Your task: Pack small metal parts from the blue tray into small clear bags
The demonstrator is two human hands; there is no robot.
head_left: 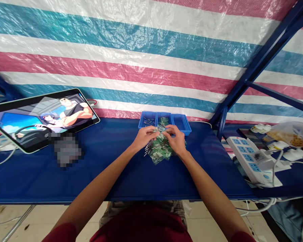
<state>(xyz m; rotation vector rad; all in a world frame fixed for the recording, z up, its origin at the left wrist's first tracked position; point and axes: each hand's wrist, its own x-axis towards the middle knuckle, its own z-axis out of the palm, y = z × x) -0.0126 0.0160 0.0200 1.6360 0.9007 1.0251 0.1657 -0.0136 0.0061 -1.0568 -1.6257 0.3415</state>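
Red shirt (141, 225) fills the bottom centre; mid-frame, the left hand (145, 137) and right hand (176, 138) clamp their fingers on a clear packet (161, 128), apparently steadying it, over piled green packets (156, 156), blue bins (181, 122) just beyond, likely for easy reach.

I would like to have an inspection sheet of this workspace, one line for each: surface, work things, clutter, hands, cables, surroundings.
Surface: shiny blue table.
Work things: small plastic bag between the hands; pile of green-marked bags and metal pins below; three blue trays behind, metal pieces in the left one.
Clutter: lit screen at left, blurred-out object near it, power strip at right.
Hands: left hand and right hand both pinch the small plastic bag.
Cables: white cable beside the screen, others around the power strip.
Surroundings: striped sheet, blue metal frame, pale floor.
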